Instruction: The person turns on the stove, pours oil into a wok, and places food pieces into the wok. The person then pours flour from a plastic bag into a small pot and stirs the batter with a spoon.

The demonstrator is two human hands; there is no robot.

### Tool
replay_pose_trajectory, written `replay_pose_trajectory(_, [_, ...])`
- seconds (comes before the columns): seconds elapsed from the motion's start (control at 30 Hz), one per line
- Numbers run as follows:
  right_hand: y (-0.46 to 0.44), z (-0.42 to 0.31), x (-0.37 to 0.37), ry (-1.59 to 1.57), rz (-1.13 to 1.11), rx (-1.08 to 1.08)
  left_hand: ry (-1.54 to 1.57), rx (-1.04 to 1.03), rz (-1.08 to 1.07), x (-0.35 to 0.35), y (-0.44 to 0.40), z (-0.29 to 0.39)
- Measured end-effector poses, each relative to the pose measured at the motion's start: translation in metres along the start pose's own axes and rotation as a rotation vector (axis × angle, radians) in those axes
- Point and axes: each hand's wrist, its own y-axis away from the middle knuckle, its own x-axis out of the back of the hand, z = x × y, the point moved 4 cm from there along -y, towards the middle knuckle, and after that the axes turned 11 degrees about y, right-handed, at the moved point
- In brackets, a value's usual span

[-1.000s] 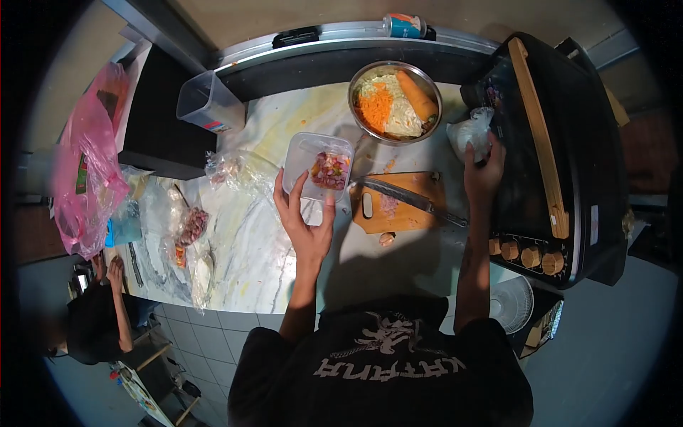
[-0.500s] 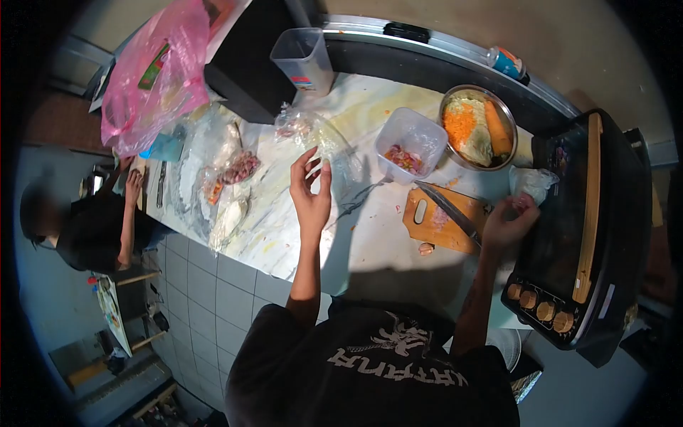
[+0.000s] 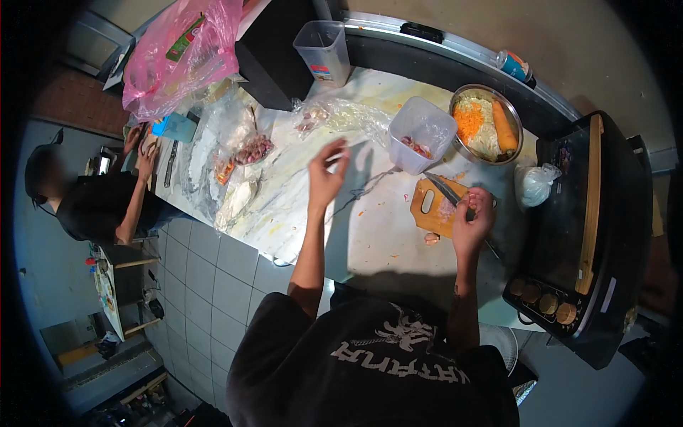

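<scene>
My left hand [image 3: 327, 174] is raised over the counter with its fingers loosely curved apart and nothing in them. My right hand [image 3: 474, 219] is closed above the right side of the wooden cutting board [image 3: 420, 206]; a small pinkish thing seems to be between its fingers, too small to name. Under that hand, a knife [image 3: 442, 188] lies across the board. Finely chopped pinkish bits [image 3: 446, 209] lie on the wood. A small brown clove-like piece [image 3: 432, 239] sits at the board's near edge. Behind the board stands a clear plastic tub [image 3: 416, 117] with chopped reddish pieces inside.
A steel bowl [image 3: 514, 151] holds carrot and shredded vegetables. A white plastic bag [image 3: 535, 186] sits beside the black oven [image 3: 562, 235]. Bags of small reddish bulbs [image 3: 254, 150] and a pink bag [image 3: 178, 71] are leftward. Another person [image 3: 99, 206] stands at the far left end.
My right hand has moved left from beside the white bag to over the cutting board. My left hand has shifted slightly right, still holding nothing. The view has turned a little.
</scene>
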Motion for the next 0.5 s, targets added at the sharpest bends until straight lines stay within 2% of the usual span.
replay_pose_trajectory(0.07, [0.004, 0.000, 0.006, -0.005, 0.002, 0.016, -0.020, -0.078, 0.448, 0.042, -0.006, -0.005])
replay_pose_trajectory(0.13, [0.008, 0.000, 0.013, 0.006, -0.012, -0.005, -0.311, -0.378, 0.762, 0.100, -0.014, 0.009])
replay_pose_trajectory(0.17, [0.011, 0.002, 0.015, 0.009, -0.010, -0.004, -0.243, -0.319, 0.873, 0.133, -0.018, 0.012])
replay_pose_trajectory(0.23, [0.018, 0.009, 0.015, -0.019, -0.025, -0.059, -0.294, -0.434, 1.273, 0.201, -0.026, 0.006])
replay_pose_trajectory(0.33, [0.028, 0.011, 0.015, -0.017, -0.053, -0.083, -0.463, -0.456, 1.298, 0.273, -0.051, 0.006])
replay_pose_trajectory(0.4, [0.033, 0.010, 0.012, -0.064, -0.053, -0.067, -0.553, -0.185, 0.913, 0.319, -0.093, -0.027])
replay_pose_trajectory(0.43, [0.036, 0.007, 0.010, -0.111, -0.058, -0.054, -0.552, -0.188, 0.908, 0.323, -0.100, -0.028])
replay_pose_trajectory(0.5, [0.038, 0.003, 0.009, -0.174, -0.075, -0.090, -1.021, 0.039, 0.557, 0.320, -0.124, -0.039])
